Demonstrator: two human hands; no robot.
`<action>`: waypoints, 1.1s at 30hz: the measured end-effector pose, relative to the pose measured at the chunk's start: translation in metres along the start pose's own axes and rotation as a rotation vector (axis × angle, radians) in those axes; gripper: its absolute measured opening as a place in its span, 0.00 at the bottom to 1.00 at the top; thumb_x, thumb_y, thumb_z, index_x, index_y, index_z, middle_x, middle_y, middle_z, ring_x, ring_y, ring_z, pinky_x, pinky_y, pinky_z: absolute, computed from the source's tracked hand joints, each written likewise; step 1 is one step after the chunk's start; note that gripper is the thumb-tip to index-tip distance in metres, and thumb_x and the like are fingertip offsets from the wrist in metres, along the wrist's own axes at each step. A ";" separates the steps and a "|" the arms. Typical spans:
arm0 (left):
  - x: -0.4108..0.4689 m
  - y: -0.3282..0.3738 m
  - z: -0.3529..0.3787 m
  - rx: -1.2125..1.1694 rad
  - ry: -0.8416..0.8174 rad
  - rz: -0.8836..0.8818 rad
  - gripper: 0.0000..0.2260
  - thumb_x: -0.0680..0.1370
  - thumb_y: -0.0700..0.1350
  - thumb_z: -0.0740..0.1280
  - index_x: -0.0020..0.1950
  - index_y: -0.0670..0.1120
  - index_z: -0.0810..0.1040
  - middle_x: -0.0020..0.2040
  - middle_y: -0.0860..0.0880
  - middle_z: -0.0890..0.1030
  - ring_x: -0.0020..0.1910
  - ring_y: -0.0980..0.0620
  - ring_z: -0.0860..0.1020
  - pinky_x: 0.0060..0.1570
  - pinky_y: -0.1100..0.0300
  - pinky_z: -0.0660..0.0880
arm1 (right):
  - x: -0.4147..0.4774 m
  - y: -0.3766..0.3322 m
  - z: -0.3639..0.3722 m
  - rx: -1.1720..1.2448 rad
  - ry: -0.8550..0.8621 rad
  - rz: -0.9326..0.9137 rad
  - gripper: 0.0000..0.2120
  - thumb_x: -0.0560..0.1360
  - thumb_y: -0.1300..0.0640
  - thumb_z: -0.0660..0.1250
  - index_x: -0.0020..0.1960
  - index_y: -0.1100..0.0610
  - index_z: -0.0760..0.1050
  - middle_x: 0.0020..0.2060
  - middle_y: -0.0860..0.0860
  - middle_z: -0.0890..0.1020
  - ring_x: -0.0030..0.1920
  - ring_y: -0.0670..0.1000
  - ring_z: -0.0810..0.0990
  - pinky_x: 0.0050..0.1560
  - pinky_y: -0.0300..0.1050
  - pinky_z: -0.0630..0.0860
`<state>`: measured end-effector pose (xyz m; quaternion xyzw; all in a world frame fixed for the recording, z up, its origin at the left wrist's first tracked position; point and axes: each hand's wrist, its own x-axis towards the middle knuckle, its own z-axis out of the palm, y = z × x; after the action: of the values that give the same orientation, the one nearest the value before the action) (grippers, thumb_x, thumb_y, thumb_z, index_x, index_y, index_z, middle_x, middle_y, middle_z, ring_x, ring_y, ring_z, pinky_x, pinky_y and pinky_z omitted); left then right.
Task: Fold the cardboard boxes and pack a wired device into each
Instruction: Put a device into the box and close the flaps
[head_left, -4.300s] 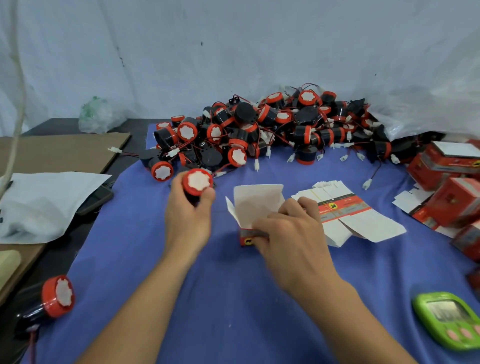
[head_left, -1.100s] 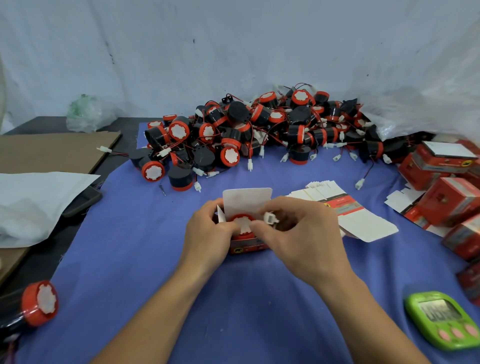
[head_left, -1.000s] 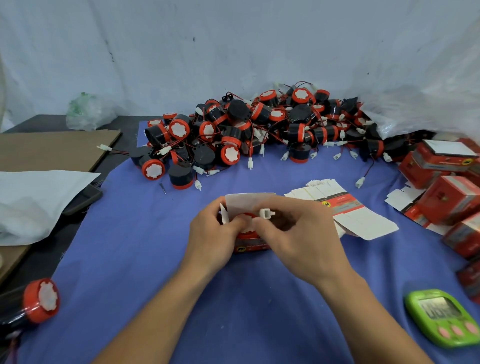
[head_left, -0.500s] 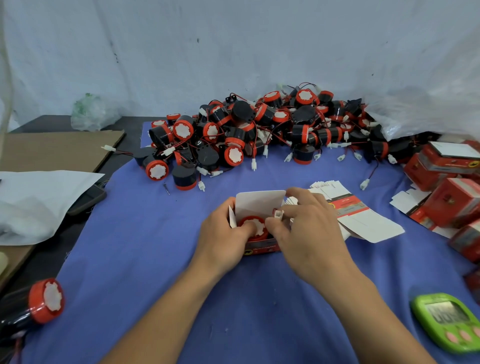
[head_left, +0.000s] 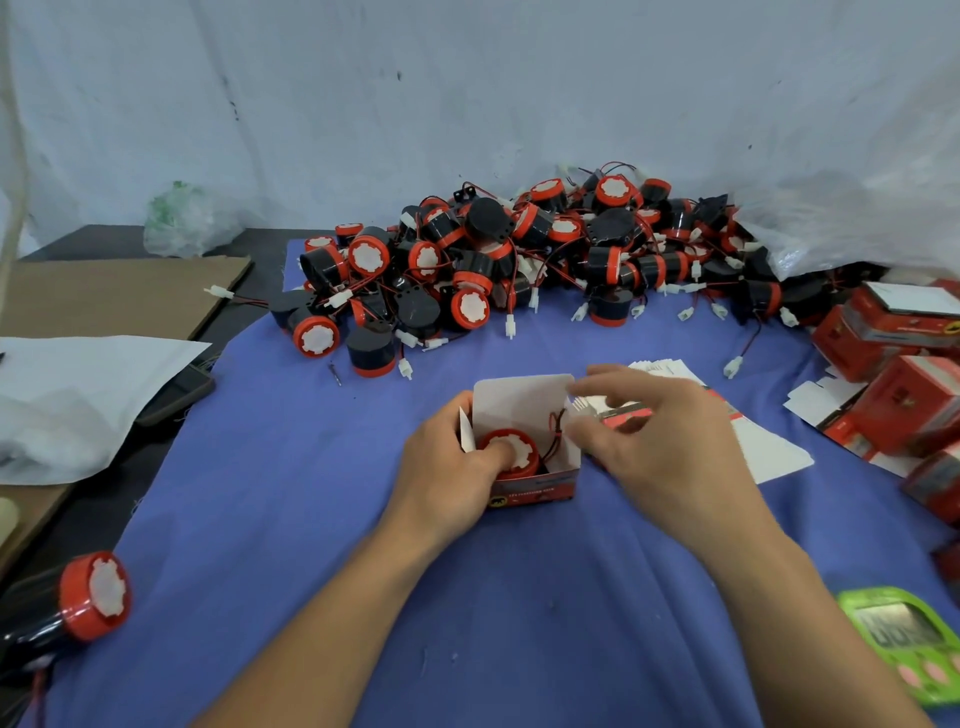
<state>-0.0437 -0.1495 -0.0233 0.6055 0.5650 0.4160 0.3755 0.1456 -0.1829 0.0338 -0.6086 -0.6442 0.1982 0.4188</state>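
Observation:
A small red cardboard box (head_left: 535, 486) stands open on the blue cloth, its white lid (head_left: 519, 402) upright at the back. Inside sits a black wired device with a red cap (head_left: 511, 453), and its red-black wire (head_left: 557, 431) is tucked along the right side. My left hand (head_left: 447, 480) grips the box's left side, with the thumb pressing on the device's cap. My right hand (head_left: 660, 441) hovers at the box's right side, index fingertip at the lid's right corner and thumb by the right flap, holding nothing I can see.
A big pile of wired devices (head_left: 519, 260) lies behind. Flat box blanks (head_left: 774, 457) lie under my right hand, folded red boxes (head_left: 909, 364) at the right, a green timer (head_left: 909, 639) near right, a lone device (head_left: 93, 597) near left. Cardboard sheet (head_left: 104, 296) and white bag (head_left: 78, 389) lie left.
The device went from my left hand into the box. My right hand, which pinched the white connector, has let it go; the wire now lies inside and the fingers have spread at the lid.

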 end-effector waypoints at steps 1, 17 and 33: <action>0.000 0.000 0.000 -0.001 -0.005 0.000 0.14 0.71 0.49 0.71 0.55 0.61 0.81 0.49 0.63 0.85 0.48 0.61 0.83 0.46 0.57 0.80 | 0.001 0.002 0.001 -0.037 0.108 -0.005 0.08 0.71 0.53 0.78 0.45 0.40 0.85 0.44 0.37 0.84 0.42 0.39 0.81 0.42 0.28 0.72; -0.001 0.006 -0.002 0.004 -0.001 0.016 0.16 0.68 0.49 0.70 0.55 0.58 0.82 0.48 0.60 0.86 0.48 0.57 0.83 0.50 0.50 0.82 | -0.009 -0.005 0.034 -0.595 0.071 -0.264 0.06 0.69 0.60 0.80 0.38 0.51 0.88 0.55 0.58 0.84 0.52 0.65 0.79 0.55 0.57 0.71; -0.005 0.008 0.001 -0.023 0.044 -0.028 0.15 0.69 0.48 0.71 0.55 0.58 0.82 0.48 0.61 0.86 0.49 0.57 0.83 0.52 0.48 0.82 | -0.015 -0.013 0.038 -0.606 0.065 -0.171 0.06 0.69 0.60 0.78 0.35 0.54 0.85 0.61 0.55 0.84 0.60 0.62 0.80 0.46 0.50 0.75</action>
<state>-0.0397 -0.1549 -0.0164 0.5837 0.5768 0.4305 0.3758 0.1064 -0.1901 0.0168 -0.6552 -0.7090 -0.0582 0.2541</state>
